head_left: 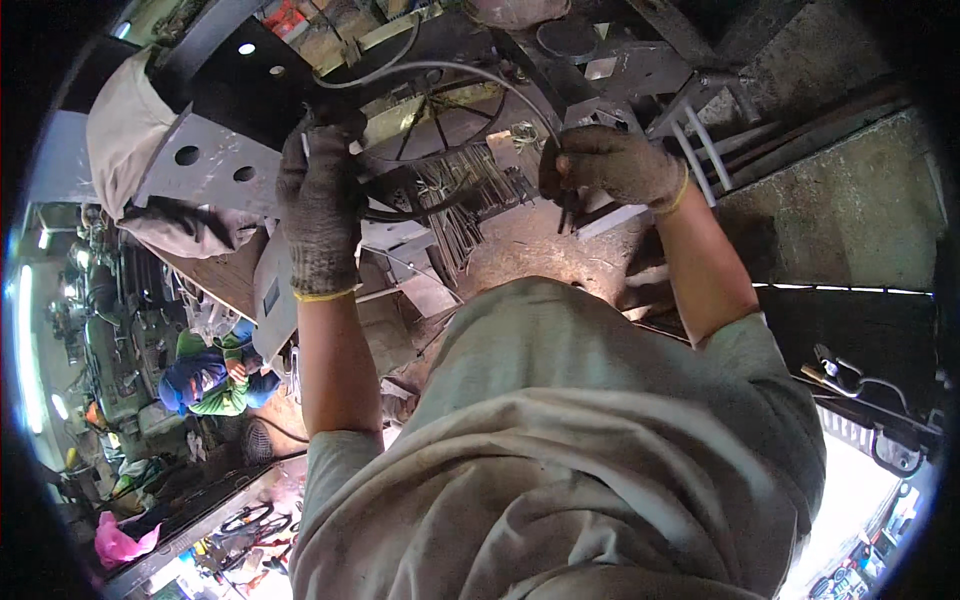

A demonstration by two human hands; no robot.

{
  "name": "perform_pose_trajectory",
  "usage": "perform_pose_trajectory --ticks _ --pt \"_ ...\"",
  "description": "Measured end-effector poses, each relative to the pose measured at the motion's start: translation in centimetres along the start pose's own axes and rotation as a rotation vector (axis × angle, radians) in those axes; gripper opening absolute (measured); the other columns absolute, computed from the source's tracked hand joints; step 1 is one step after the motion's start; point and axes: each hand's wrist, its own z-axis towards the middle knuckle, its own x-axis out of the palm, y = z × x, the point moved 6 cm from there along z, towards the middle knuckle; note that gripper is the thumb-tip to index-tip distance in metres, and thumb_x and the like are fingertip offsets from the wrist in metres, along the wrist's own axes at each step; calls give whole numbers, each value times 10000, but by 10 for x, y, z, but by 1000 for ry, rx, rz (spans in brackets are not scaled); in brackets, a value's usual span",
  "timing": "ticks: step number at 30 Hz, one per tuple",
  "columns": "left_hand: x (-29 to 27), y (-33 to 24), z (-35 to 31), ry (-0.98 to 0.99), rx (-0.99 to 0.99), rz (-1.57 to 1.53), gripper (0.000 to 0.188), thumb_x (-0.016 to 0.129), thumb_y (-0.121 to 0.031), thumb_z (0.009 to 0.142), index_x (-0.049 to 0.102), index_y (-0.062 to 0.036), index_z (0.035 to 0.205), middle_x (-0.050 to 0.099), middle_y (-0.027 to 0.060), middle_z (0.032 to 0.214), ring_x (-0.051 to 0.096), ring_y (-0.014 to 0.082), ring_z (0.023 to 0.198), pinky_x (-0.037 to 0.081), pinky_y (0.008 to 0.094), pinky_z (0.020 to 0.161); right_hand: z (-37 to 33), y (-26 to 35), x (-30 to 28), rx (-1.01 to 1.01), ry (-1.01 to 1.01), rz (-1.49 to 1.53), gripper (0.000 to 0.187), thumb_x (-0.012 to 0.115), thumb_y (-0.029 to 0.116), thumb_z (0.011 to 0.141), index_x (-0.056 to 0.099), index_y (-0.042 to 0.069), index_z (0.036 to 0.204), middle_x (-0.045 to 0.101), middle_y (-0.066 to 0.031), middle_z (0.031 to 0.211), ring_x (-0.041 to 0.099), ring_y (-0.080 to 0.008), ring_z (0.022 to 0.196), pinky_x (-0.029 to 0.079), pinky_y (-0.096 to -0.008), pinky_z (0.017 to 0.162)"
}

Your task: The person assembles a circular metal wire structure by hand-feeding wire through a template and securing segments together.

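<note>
My left hand point(322, 205), in a dirty knitted work glove, is raised beside a grey steel plate with round holes point(215, 165). Its fingers are curled closed around something dark that I cannot make out. A dark curved hose or bar point(425, 211) runs rightward from beside this hand. My right hand point(615, 167), gloved the same way, is closed with its thumb and fingers pinched on a grey cable point(450, 67). That cable arches over between the two hands. Below the right fingers, short dark ends stick out; the fingers partly hide them.
Beneath the cable are a spoked wheel-like ring point(435, 125) and a bundle of thin metal rods point(465, 195). A cloth point(130, 125) drapes over the steel frame at left. Another person in green point(215, 375) sits low at left. Steel bars point(705, 150) stand at right.
</note>
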Motion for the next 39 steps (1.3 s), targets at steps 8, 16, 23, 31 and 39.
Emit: perform_pose_trajectory --ticks 8,16,23,31,39 --pt "-4 4 -27 207 -330 -39 250 610 -259 970 674 -68 1118 635 -25 738 416 28 468 293 183 420 2 14 8 128 92 -291 264 587 242 995 665 8 1089 681 -68 898 633 -145 768 528 -313 703" --pt "-34 9 -58 50 -282 -33 138 607 -146 948 663 -71 1048 615 -13 701 426 40 434 301 201 374 20 19 4 17 -308 292 320 568 352 1009 658 73 1138 652 -47 885 616 -156 734 504 -306 705" --pt "-49 8 -88 -98 -207 -206 195 586 -133 948 593 -14 1102 615 42 884 535 91 701 424 198 601 48 -8 5 -63 -135 134 497 547 461 996 580 65 1295 671 -42 1091 625 -146 903 492 -297 786" --pt "-65 2 -119 -240 -210 -336 209 607 -130 940 615 -59 1136 672 48 831 438 46 460 338 195 354 66 11 41 -96 -8 365 447 616 284 973 563 26 1334 673 -63 1170 639 -118 895 499 -234 771" --pt "-86 5 -133 32 -199 -1039 512 471 -476 1023 587 -23 1234 685 209 1130 477 35 471 380 173 376 84 22 69 47 260 52 301 633 137 957 608 22 1234 696 -75 1111 629 -115 858 533 -273 716"
